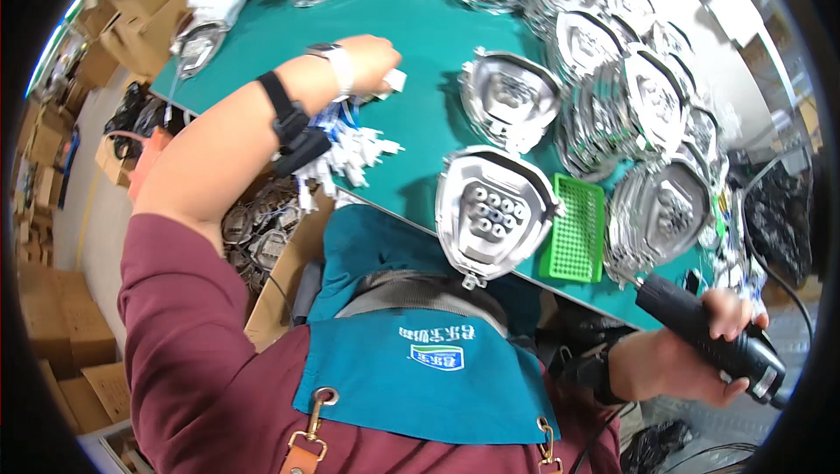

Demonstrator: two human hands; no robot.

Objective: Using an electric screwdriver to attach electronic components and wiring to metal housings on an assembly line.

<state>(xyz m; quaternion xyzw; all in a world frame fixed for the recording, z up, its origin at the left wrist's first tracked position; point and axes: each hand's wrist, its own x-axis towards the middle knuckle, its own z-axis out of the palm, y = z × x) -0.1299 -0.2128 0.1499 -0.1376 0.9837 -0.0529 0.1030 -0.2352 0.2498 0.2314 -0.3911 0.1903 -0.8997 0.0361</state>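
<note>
Diagonally, the black power screwdriver (709, 334) points up-left toward the table, right hand (700, 360) clamped around it.

Green-topped workbench (437, 63), cardboard boxes (52, 316) on perhaps concrete floor (96, 211).

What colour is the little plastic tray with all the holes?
Bright green plastic grid tray, seen in the head view.

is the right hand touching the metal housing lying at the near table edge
Apart. The head view shows the right hand wrapped around a black power screwdriver off the table edge, with green mat and a green tray between it and the metal housing.
</note>
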